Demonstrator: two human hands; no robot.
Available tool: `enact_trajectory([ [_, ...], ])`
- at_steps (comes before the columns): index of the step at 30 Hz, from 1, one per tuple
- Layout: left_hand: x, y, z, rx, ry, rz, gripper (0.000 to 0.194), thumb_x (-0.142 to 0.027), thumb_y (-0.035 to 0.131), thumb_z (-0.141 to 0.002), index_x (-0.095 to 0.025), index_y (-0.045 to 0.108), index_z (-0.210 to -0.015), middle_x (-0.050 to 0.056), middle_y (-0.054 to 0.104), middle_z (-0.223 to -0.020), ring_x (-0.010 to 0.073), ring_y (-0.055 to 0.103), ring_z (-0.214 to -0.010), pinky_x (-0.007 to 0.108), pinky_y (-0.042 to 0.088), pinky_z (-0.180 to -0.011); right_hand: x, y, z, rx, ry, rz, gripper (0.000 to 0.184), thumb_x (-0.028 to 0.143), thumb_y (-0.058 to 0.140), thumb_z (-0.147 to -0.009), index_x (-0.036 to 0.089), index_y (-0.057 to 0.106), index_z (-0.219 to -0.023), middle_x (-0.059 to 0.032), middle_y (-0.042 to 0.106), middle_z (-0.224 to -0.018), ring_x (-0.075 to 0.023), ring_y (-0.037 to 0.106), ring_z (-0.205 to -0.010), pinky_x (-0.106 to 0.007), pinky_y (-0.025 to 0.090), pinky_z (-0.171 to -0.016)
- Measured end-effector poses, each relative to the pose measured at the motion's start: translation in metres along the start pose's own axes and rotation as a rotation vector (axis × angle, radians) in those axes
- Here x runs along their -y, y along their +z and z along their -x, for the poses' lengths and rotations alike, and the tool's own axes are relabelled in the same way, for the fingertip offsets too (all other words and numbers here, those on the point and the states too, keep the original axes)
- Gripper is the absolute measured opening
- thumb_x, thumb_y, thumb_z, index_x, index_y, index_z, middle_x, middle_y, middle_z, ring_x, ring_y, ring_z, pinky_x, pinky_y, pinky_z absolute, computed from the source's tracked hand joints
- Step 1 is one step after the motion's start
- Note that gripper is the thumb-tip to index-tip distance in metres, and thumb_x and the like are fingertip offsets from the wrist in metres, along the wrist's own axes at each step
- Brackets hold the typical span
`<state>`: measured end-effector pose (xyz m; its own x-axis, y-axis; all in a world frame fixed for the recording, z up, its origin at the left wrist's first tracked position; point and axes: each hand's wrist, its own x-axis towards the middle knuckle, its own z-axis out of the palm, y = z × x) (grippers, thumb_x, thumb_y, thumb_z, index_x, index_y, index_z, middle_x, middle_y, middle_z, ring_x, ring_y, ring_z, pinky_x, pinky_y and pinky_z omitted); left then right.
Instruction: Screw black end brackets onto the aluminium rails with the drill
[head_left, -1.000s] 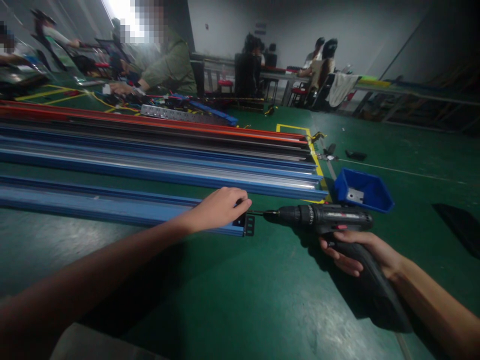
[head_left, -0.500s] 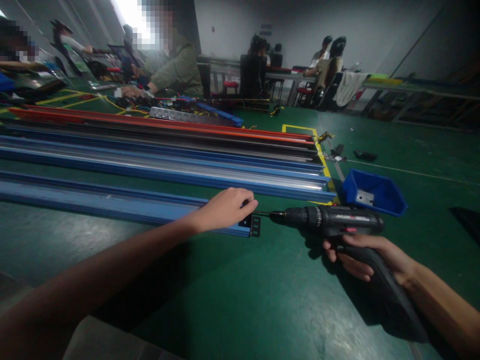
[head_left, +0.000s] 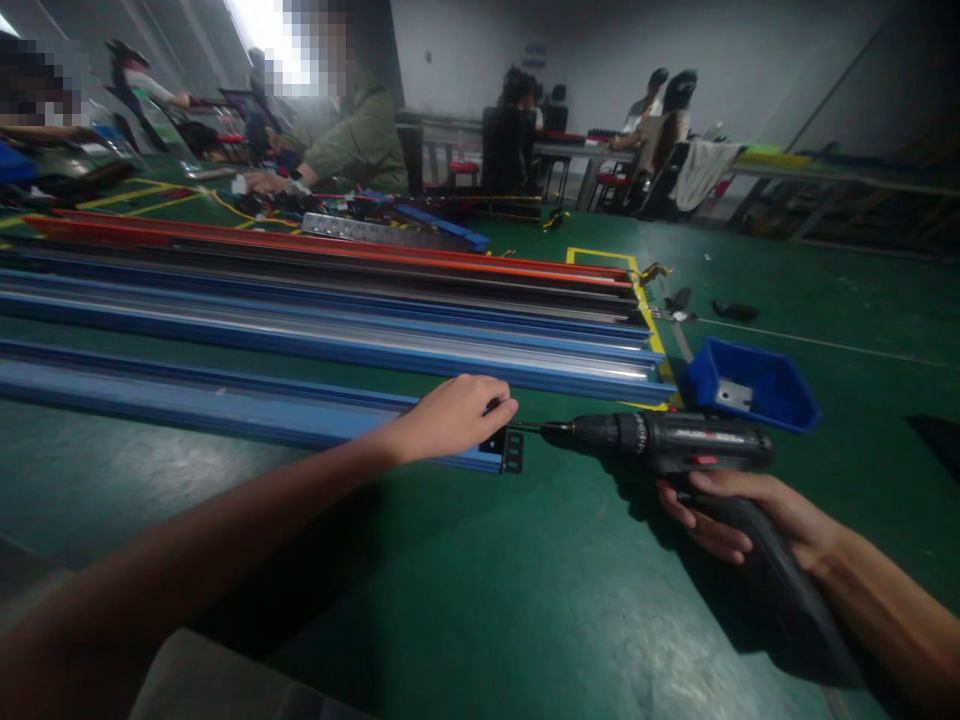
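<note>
My left hand lies over the right end of the nearest blue rail, with its fingers curled and closed. A black slotted bracket sticks out from that end, just under the fingertips. What the fingers pinch is hidden. My right hand is wrapped around the handle of a black cordless drill. The drill lies level, and its long thin bit points left, reaching the fingertips of my left hand. Where the bit's tip ends cannot be seen.
Behind the near rail lie more long rails, blue, black and an orange one. A blue bin holding a metal plate stands beyond the drill. A perforated metal strip and wires lie farther back, near a co-worker's hand.
The view has shifted very slightly. The fingers of my right hand have moved a little on the drill handle. My left hand stays on the rail's end.
</note>
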<state>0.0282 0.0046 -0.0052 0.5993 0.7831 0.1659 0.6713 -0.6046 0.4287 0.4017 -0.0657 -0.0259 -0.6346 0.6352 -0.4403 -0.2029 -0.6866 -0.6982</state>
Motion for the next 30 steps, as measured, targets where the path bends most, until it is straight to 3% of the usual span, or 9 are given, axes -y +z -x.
enact_trajectory([
  [14,0.0024,0.002,-0.0018,0.006,-0.014,0.033,0.035,-0.038,0.045,-0.101,-0.018,0.064,-0.08,0.003,0.068,-0.081,0.0158,0.056,-0.072,0.029,0.033,-0.067,0.0037,0.006,0.0004,-0.015,0.011,0.021,0.022,0.027,0.07,-0.091,0.006,0.075,-0.095,-0.0038,0.064,-0.074,-0.0025,0.049,-0.04,-0.017,0.053,-0.045],
  [30,-0.0002,-0.0003,-0.0011,0.024,-0.036,0.036,0.036,-0.039,0.044,-0.101,-0.018,0.063,-0.079,0.003,0.067,-0.081,0.0163,0.056,-0.073,0.029,0.034,-0.068,0.0044,0.0073,0.0011,-0.024,0.025,0.038,0.023,0.028,0.069,-0.091,0.006,0.073,-0.095,-0.0034,0.064,-0.074,-0.0021,0.047,-0.04,-0.017,0.051,-0.044],
])
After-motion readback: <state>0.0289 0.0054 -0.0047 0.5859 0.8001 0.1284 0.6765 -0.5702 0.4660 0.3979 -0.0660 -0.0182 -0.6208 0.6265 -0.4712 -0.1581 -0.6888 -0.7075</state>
